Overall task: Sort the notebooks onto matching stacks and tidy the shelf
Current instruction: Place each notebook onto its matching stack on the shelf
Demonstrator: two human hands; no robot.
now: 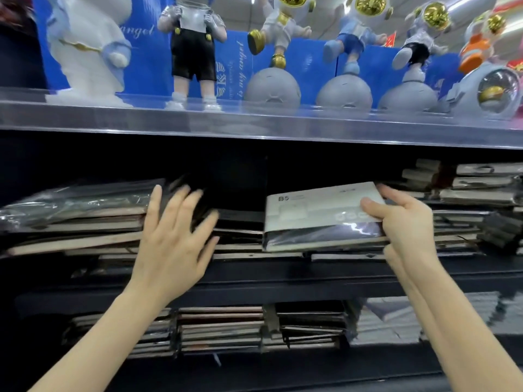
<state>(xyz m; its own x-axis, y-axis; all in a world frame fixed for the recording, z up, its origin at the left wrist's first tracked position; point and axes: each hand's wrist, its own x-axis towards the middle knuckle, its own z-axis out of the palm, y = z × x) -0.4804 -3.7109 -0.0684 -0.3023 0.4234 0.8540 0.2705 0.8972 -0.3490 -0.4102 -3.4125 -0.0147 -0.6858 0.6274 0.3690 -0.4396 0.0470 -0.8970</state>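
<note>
Grey-white paper marked B5 bands the notebook [317,213], whose dark cover shines under clear wrap. The right hand [407,222] grips it at its right end: the thumb lies on top of the band, and the other fingers [392,192] curl round the far corner and underneath. The notebook runs leftward from these fingers, over the low middle stack [240,239] on the shelf [254,281]. Whether it rests on that stack or hangs just above it cannot be told.

The left hand [172,239] holds nothing. Its fingers [185,203] are straight and spread wide, blurred at the tips, and they reach up to the right end of the left stack [76,222]. Whether they touch it cannot be told. That stack, just left of these fingers, has a wrapped dark notebook lying askew on top.

Right of the right hand's fingers, and behind them, stands the right stack [467,213], taller and uneven. Below both wrists more stacks [220,329] fill a lower shelf. Above all the fingers, a clear-fronted upper shelf [254,123] carries astronaut figures [285,32] before blue boxes.
</note>
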